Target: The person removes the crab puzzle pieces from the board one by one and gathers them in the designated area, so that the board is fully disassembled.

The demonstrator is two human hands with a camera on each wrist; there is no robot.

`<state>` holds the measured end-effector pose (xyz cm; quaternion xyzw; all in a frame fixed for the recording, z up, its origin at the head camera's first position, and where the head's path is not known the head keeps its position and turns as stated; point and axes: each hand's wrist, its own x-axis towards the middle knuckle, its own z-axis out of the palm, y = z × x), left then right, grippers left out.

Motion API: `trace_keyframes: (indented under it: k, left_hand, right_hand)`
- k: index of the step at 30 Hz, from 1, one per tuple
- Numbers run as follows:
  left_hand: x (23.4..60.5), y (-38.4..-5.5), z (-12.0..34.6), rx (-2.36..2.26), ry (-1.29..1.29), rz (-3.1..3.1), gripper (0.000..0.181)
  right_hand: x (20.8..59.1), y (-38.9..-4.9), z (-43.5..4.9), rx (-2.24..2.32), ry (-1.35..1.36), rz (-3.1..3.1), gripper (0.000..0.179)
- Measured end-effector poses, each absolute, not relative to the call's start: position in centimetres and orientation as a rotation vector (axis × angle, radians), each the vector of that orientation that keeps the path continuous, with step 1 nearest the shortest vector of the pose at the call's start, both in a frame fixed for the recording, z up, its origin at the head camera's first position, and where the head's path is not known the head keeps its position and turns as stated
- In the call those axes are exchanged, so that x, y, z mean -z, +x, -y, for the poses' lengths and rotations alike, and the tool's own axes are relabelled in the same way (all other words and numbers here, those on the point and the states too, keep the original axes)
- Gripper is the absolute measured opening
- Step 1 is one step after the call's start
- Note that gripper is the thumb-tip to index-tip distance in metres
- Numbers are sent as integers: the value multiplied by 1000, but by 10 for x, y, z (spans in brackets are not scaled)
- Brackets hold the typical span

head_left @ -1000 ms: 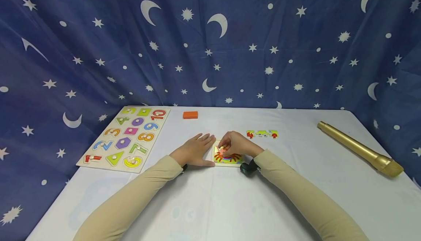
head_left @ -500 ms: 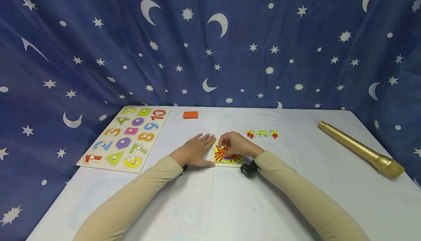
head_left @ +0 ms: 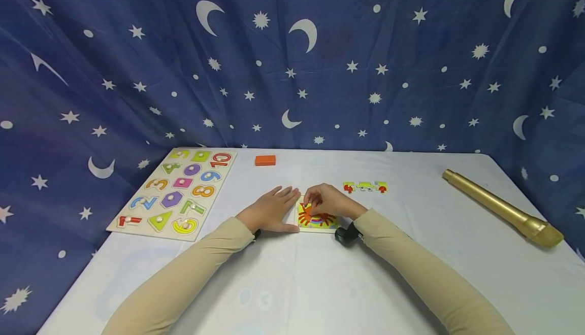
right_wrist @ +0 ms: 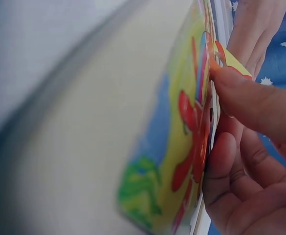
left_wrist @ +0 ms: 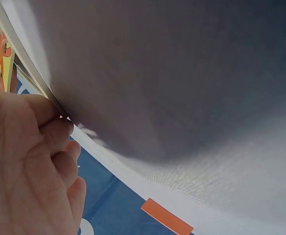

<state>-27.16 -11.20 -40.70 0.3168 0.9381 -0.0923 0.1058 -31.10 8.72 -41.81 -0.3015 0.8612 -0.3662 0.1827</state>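
A small square jigsaw puzzle (head_left: 323,226) with a red crab picture on yellow lies between the hands in the head view. My left hand (head_left: 273,210) lies palm down with spread fingers, thumb and fingertips at the board's left edge. Above the picture, my right hand (head_left: 330,200) pinches a yellow and orange puzzle piece (right_wrist: 236,64) between thumb and fingers. In the left wrist view the same puzzle piece (left_wrist: 6,61) stands tilted over the board. The right fingers cover part of the crab. Three loose puzzle pieces (head_left: 365,187) lie in a row behind the right hand.
A wooden number and shape board (head_left: 173,193) lies on the white table (head_left: 292,284) at left. An orange block (head_left: 265,160) sits near the back edge. A gold microphone-shaped object (head_left: 500,205) lies at right. Behind hangs a blue curtain (head_left: 256,86) with stars and moons.
The pinched piece and right fingertips have shifted slightly over the crab's upper left, showing more of its orange body. The left hand has stayed at the board's edge.
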Motion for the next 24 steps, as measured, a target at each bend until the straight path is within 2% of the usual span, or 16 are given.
trace_keyframes:
  k: [16, 24]
  left_hand:
    - [409, -271, 112, 275, 926, -2780, 93]
    - [409, -272, 112, 285, 928, -2774, 94]
  right_hand:
    - [419, -312, -86, 1006, -850, -2436, 7]
    - [419, -312, -85, 954, -873, -2459, 23]
